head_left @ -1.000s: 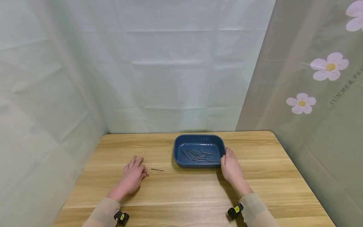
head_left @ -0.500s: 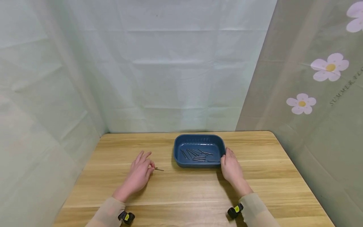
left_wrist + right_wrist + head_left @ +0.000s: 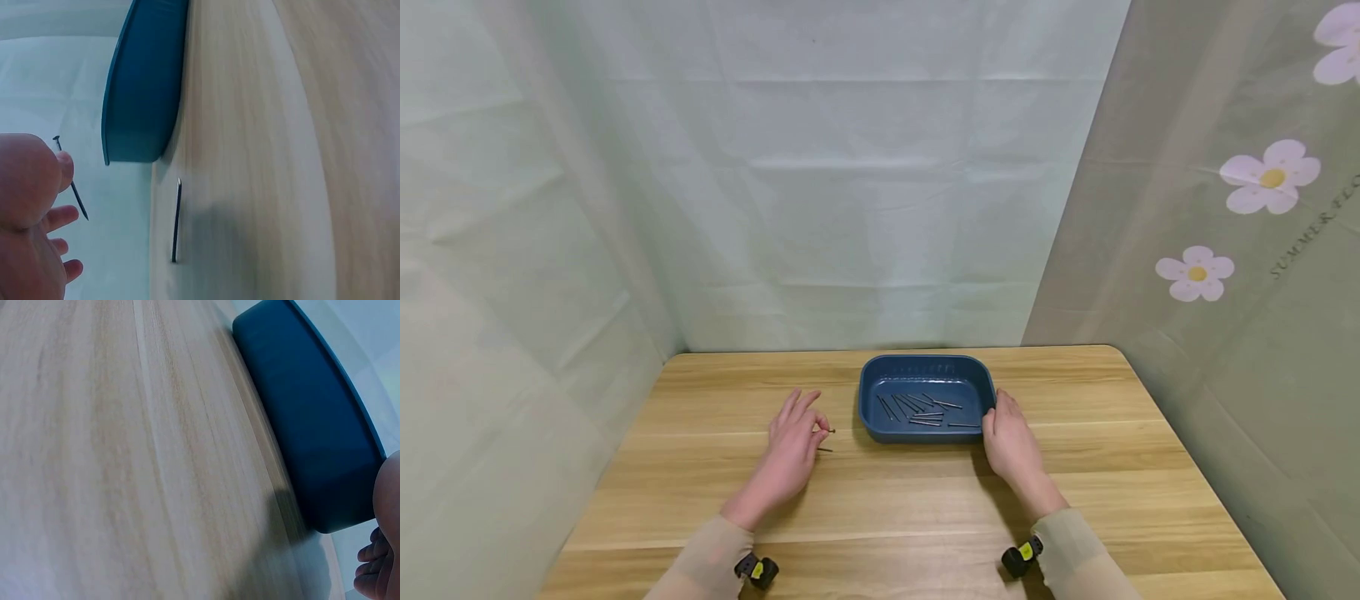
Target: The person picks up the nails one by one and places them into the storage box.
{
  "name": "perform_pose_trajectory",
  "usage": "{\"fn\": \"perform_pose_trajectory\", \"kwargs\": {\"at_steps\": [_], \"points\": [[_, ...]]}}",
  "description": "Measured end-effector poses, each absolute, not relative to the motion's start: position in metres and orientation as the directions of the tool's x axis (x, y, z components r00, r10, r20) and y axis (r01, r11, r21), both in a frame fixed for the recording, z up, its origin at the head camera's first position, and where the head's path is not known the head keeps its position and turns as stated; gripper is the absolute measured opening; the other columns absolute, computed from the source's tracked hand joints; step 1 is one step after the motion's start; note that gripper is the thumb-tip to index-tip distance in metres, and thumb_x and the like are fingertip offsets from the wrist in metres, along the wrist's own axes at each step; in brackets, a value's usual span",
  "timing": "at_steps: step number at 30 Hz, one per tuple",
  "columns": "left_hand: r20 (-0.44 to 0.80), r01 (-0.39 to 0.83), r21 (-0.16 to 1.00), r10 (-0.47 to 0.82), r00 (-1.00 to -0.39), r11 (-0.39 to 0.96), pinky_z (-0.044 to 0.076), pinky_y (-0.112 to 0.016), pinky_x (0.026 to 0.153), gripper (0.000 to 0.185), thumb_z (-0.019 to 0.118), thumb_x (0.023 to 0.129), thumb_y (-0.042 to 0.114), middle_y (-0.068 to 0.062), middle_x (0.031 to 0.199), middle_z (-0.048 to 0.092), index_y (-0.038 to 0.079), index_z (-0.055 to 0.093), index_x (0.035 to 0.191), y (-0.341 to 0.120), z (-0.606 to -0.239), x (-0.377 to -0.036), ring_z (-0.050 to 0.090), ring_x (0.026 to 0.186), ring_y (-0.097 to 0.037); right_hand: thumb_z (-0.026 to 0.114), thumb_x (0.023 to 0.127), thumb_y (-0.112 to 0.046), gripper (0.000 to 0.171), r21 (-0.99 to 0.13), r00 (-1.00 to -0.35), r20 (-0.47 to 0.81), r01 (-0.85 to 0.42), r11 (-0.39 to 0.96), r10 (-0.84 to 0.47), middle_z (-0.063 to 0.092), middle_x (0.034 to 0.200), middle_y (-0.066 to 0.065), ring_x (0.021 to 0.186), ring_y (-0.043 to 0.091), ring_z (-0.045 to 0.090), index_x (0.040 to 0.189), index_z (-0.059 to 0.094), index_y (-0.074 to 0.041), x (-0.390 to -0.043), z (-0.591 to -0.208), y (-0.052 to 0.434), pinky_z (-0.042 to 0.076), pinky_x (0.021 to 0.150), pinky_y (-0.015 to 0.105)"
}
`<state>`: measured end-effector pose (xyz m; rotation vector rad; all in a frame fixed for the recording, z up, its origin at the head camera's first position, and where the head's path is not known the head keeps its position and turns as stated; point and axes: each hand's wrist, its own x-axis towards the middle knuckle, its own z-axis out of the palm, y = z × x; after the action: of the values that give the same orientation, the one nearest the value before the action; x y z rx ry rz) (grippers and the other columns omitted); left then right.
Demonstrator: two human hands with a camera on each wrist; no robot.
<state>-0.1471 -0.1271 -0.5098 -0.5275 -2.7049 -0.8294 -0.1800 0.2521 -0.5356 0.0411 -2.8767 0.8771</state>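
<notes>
My left hand point(image 3: 792, 446) pinches a nail point(image 3: 80, 201) between thumb and index finger, the other fingers spread. In the left wrist view this nail slants, its head showing above the thumb and its point below. Under that hand a second nail point(image 3: 177, 222) lies on the table, partly covered by the hand in the head view. A blue rectangular dish point(image 3: 917, 437) stands to the right, with several nails point(image 3: 926, 414) scattered on its bottom. My right hand point(image 3: 1013, 442) holds the dish at its near right corner, thumb at the rim and fingers along the right side.
The wood-grain table point(image 3: 880, 517) carries the dish near its back edge. Pale cloth point(image 3: 865, 208) hangs behind and at both sides, with printed flowers point(image 3: 1197, 273) on the right. Each wrist wears a small black camera point(image 3: 1018, 560).
My left hand has moved right and slightly away from me with the pinched nail, passing over the nail on the table toward the dish. The right hand and dish stay put.
</notes>
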Motion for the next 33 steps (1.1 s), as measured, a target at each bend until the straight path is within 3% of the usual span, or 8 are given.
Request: {"fn": "perform_pose_trajectory", "kwargs": {"at_steps": [12, 22, 33], "points": [[0.360, 0.435, 0.499, 0.278, -0.891, 0.749, 0.026, -0.078, 0.117, 0.013, 0.069, 0.102, 0.008, -0.025, 0.160, 0.046, 0.014, 0.059, 0.096, -0.087, -0.497, -0.155, 0.023, 0.156, -0.052, 0.034, 0.114, -0.019, 0.057, -0.560, -0.991, 0.130, -0.058, 0.827, 0.019, 0.038, 0.163, 0.035, 0.153, 0.048, 0.035, 0.158, 0.033, 0.018, -0.180, -0.537, 0.252, 0.028, 0.127, 0.057], [0.348, 0.514, 0.403, 0.393, -0.851, 0.757, 0.027, -0.071, 0.121, 0.011, 0.068, 0.105, 0.013, -0.020, 0.164, 0.044, 0.017, 0.060, 0.098, -0.034, -0.479, -0.163, 0.022, 0.159, -0.046, 0.034, 0.114, -0.020, 0.058, -0.555, -0.991, 0.136, -0.064, 0.830, 0.014, 0.038, 0.162, 0.035, 0.153, 0.049, 0.036, 0.157, 0.033, 0.018, -0.181, -0.537, 0.252, 0.028, 0.127, 0.057], [0.285, 0.530, 0.344, 0.451, -0.846, 0.775, 0.034, -0.066, 0.120, 0.010, 0.067, 0.108, 0.022, -0.013, 0.155, 0.056, 0.018, 0.068, 0.099, 0.020, -0.486, -0.181, 0.030, 0.157, -0.040, 0.033, 0.113, -0.020, 0.058, -0.555, -0.992, 0.126, -0.057, 0.830, 0.016, 0.037, 0.163, 0.036, 0.153, 0.048, 0.035, 0.158, 0.032, 0.018, -0.181, -0.535, 0.251, 0.027, 0.127, 0.056]]}}
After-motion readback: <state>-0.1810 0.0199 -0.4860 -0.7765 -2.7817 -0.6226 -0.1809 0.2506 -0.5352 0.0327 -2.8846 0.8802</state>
